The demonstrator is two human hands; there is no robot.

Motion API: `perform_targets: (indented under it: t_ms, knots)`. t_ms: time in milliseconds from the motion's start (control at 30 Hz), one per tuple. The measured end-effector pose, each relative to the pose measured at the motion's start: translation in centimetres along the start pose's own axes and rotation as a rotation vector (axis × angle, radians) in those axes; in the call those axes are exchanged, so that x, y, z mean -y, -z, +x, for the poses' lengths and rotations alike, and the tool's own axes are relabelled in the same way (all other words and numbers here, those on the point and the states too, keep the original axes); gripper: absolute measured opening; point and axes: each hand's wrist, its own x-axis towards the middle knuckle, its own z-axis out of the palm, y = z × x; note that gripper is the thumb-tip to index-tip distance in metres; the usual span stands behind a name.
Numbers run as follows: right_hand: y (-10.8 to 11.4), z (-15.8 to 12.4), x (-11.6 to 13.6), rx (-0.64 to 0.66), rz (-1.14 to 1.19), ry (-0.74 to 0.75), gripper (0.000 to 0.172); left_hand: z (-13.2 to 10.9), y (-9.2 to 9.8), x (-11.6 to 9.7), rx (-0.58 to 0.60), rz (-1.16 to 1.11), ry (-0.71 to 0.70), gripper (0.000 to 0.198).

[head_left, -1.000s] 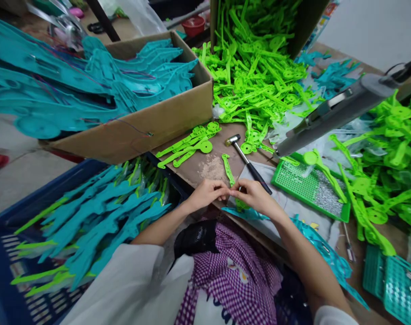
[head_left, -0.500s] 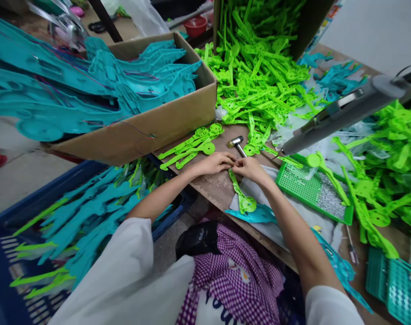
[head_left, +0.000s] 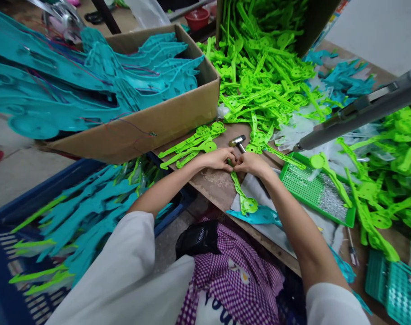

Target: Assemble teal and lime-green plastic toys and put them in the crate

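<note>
In the head view, my left hand (head_left: 219, 159) and my right hand (head_left: 251, 163) meet over the table, fingers closed on the far end of a lime-green plastic arm-shaped part (head_left: 249, 205). That end is mostly hidden by my fingers. The part's round disc end rests over a flat teal plastic piece (head_left: 256, 215) near the table edge. Just beyond my hands lies a small hammer (head_left: 237, 141) with a metal and amber head; its handle runs beneath my right hand. Several similar green parts (head_left: 192, 146) lie to the left of my hands.
A cardboard box (head_left: 178, 122) of teal shells stands at the left, above a blue crate (head_left: 9, 262). Heaped green parts (head_left: 263, 85) fill the back. A green basket (head_left: 302, 180) of small metal pieces sits right, beneath a grey electric screwdriver (head_left: 354, 113). A screwdriver (head_left: 352, 250) lies nearby.
My fingers have curled in closer around the end of the green part, with the left fingers bent more. The camera view has shifted slightly.
</note>
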Motion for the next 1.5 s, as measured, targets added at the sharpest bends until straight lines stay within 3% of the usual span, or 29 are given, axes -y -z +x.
perform_targets:
  t_ms: [333,533,733,933,1100,1300,1500]
  knots:
    - [-0.3,-0.6,-0.1,-0.030,-0.031,-0.023,0.025,2.5,0.4,0.0,0.118,0.125,0.174,0.016]
    - [-1.6,-2.5,-0.8,-0.222,0.016,-0.048,0.027,3.3,0.7,-0.9,0.154,0.156,0.264,0.017]
    - [-2.7,-3.7,-0.8,-0.304,0.083,-0.054,0.026,3.2,0.5,-1.5,0.154,0.210,0.330,0.017]
    - [-3.6,-4.0,-0.9,-0.331,0.095,-0.123,0.028,2.6,0.9,-0.2,0.120,0.103,0.144,0.017]
    - [-3.7,-3.9,-0.8,-0.338,0.086,-0.145,0.028,2.4,1.7,0.3,0.215,0.004,0.009,0.017]
    - [-3.7,-4.1,-0.7,-0.361,0.109,-0.145,0.030,2.2,0.6,0.1,0.105,0.125,0.163,0.017]
    - [-5.9,-5.3,1.7,-0.403,0.044,0.008,0.029,2.3,0.3,0.5,0.083,0.143,0.144,0.014]
